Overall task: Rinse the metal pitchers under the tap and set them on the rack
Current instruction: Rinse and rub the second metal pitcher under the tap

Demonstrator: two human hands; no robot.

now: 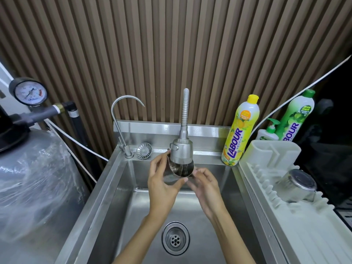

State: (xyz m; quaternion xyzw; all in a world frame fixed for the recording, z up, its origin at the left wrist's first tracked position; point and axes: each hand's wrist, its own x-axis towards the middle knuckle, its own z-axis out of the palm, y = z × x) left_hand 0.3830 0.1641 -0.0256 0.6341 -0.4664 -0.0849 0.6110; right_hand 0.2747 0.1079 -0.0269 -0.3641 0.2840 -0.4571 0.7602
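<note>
Head camera, looking down into a stainless steel sink (122,187) set against a wall of vertical wooden slats.

Both arms reach in from the bottom edge. The left hand (162,185) holds a small metal pitcher (181,169) with its mouth tipped up. The fingers are wrapped round the far left side and the thumb is pressed on the near wall. The pitcher sits directly under the tap's spray head (182,151), almost touching it, and water is running into it.

The right hand (204,189) is just beside the pitcher. Its fingers bend in toward the right side (motion blur hides whether they actually grip it).

To the right of the sink is a white plastic rack (297,225). A second pitcher (297,184) lies tilted among its prongs. Behind the rack stand a yellow detergent bottle (241,130) and a green one (297,115).

The step in hand appears to be the rinse itself, with one pitcher likely already done. The next move probably means tipping the water out over the drain (175,238). The pitcher would then be carried right over the sink's edge and set down in a free spot near the other one. The wet metal calls for a firm grip.
</note>
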